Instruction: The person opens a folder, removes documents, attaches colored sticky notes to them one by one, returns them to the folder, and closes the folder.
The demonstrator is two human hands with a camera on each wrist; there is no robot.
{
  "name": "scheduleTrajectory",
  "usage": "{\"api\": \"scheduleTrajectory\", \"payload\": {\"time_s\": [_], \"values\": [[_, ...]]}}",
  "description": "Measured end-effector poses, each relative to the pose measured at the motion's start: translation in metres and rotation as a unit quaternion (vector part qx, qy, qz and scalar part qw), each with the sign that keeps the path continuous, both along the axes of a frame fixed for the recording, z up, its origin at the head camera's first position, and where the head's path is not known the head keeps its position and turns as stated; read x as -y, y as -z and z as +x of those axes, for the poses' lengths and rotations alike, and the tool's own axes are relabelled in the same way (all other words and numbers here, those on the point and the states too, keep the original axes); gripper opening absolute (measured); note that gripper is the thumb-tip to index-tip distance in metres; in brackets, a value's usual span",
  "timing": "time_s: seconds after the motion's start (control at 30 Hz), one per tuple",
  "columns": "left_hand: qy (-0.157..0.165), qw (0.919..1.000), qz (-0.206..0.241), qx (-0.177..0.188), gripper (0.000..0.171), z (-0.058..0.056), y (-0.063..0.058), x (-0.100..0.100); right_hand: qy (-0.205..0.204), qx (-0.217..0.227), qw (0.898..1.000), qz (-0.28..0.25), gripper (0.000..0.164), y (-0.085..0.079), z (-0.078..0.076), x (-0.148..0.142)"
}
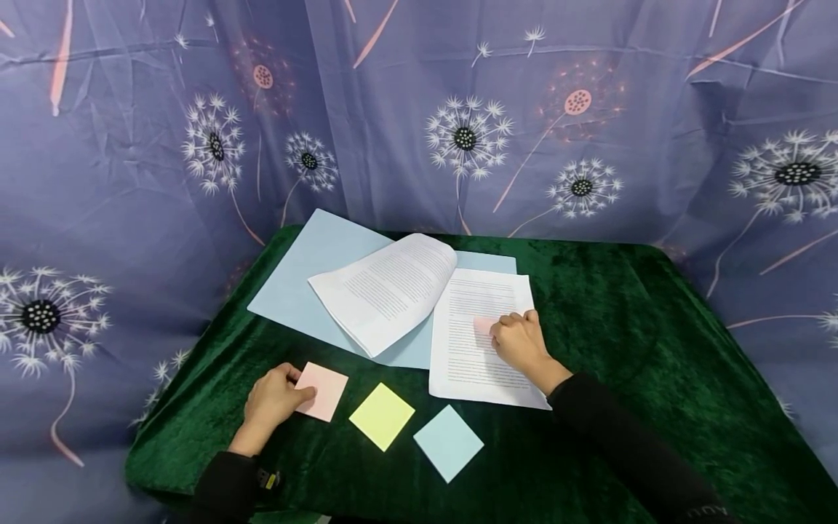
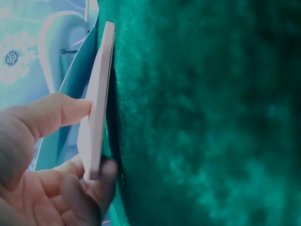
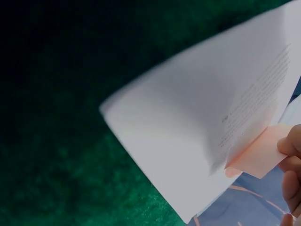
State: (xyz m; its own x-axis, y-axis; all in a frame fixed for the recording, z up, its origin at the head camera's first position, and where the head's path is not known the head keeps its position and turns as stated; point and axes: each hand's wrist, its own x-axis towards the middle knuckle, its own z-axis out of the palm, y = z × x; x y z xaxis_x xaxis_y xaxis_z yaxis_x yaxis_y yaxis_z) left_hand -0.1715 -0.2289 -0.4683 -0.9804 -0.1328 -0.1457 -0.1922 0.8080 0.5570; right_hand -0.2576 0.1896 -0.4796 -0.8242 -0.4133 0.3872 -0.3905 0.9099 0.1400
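My left hand holds a pad of pink sticky notes at its left edge. In the left wrist view the pad's thickness shows between thumb and fingers, just over the cloth. Over the right-hand printed page, my right hand pinches a single pink sticky note. One edge of that note meets the page in the right wrist view, while the pinched side stands away from it. Left of this page, a bundle of printed sheets lies curled over.
A light blue folder lies beneath the papers. Yellow sticky notes and blue sticky notes lie at the front of the table, right of the pink pad. Dark green velvet cloth covers the table, with a patterned curtain behind.
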Motion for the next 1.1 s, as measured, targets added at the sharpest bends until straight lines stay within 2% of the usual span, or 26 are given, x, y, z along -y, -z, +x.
{"api": "scheduleTrajectory", "payload": {"time_s": [0.2,0.43,0.7,0.97,1.1], "values": [[-0.006,0.9978,-0.059,0.030,0.040,0.0009,-0.0039,-0.0049,0.003,0.029,1.000,-0.004,0.011,0.0024,0.0026,0.0022],[-0.001,0.9951,-0.090,0.042,0.045,-0.0014,-0.0040,-0.0078,0.014,0.080,0.997,-0.003,0.009,0.0023,0.0036,0.0036],[0.007,0.9947,-0.094,0.040,0.045,-0.0009,-0.0044,-0.0078,-0.001,0.125,0.992,0.005,0.026,0.0039,0.0038,0.0025],[0.005,0.9950,-0.089,0.044,0.047,-0.0020,-0.0056,-0.0068,-0.001,0.173,0.985,0.014,0.012,-0.0002,0.0035,0.0056],[0.010,0.9948,-0.092,0.042,0.054,-0.0017,-0.0082,-0.0090,0.004,0.194,0.981,0.016,0.014,-0.0019,0.0034,0.0071]]}}
